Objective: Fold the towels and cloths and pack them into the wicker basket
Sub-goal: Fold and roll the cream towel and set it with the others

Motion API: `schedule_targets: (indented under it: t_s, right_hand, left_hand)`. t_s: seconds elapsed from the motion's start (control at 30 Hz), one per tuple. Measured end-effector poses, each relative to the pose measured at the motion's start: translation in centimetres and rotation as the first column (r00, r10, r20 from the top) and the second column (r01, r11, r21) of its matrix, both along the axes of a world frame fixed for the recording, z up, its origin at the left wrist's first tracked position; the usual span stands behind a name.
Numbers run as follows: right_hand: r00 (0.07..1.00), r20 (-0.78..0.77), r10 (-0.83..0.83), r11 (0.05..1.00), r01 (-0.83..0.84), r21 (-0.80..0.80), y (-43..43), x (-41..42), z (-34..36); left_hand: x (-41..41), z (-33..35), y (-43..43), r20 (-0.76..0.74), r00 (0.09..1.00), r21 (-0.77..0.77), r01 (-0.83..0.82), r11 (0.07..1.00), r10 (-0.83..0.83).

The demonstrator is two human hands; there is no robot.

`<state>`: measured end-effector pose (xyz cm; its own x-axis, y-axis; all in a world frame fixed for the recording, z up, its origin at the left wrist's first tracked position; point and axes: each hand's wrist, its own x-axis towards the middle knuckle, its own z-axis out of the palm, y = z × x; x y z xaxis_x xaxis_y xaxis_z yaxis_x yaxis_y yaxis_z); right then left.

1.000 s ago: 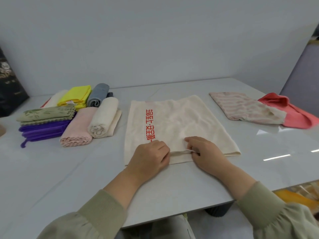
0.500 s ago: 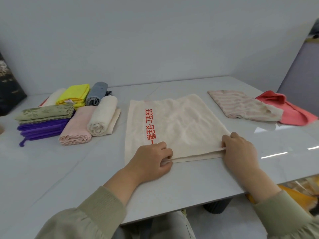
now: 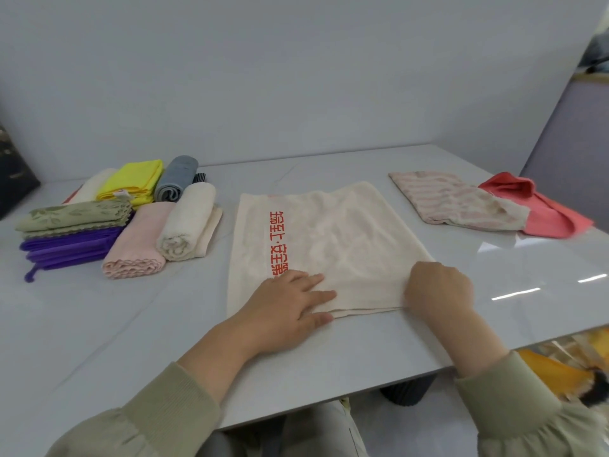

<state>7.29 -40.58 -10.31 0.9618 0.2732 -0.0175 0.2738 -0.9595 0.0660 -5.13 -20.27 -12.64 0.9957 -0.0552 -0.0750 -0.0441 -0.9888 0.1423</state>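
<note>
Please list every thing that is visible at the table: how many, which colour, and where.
lettered towel: 1, cream with red lettering, table centre
striped cloth: 1, pink-beige, far right
coral cloth: 1, coral, touching the striped cloth's right end
rolled towel: 1, cream, left of the lettered towel
pink towel: 1, pale pink, left of the rolled towel
purple cloths: count unclear, purple, far left stack
green cloth: 1, olive, on the purple cloths
yellow cloth: 1, yellow, back left
grey roll: 1, grey, right of the yellow cloth
table: 1, white, under everything
left hand: 1, flat on the lettered towel's near edge
right hand: 1, grips its near right corner
</note>
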Motion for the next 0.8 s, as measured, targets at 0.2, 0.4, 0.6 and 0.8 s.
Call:
schedule_targets:
  t_s: [0.2, 0.4, 0.6, 0.8]
  right_hand:
    - [0.958, 0.133, 0.253, 0.957, -0.268, 0.108, 2.5, 0.3, 1.1]
    - [0.920, -0.179, 0.350, 0.935, -0.329, 0.133, 5.2, 2.8, -2.4]
    - [0.973, -0.117, 0.201, 0.959, -0.219, -0.181, 3.3, 3.7, 0.8]
    - [0.945, -0.064, 0.320, 0.941, -0.325, -0.090, 8.2, 3.4, 3.3]
  left_hand:
    - [3.1, 2.6, 1.0, 0.124, 0.964, -0.353, -0.178, 0.919, 0.234]
    - [5.3, -0.7, 2.7, -0.104, 0.936, 0.084, -0.328, 0.941, 0.336]
    - [2.5, -0.1, 1.5, -0.064, 0.954, 0.092, -0.286, 0.954, 0.292]
    - [4.1, 3.5, 2.9, 0.255, 0.857, -0.225, -0.397, 0.890, 0.447]
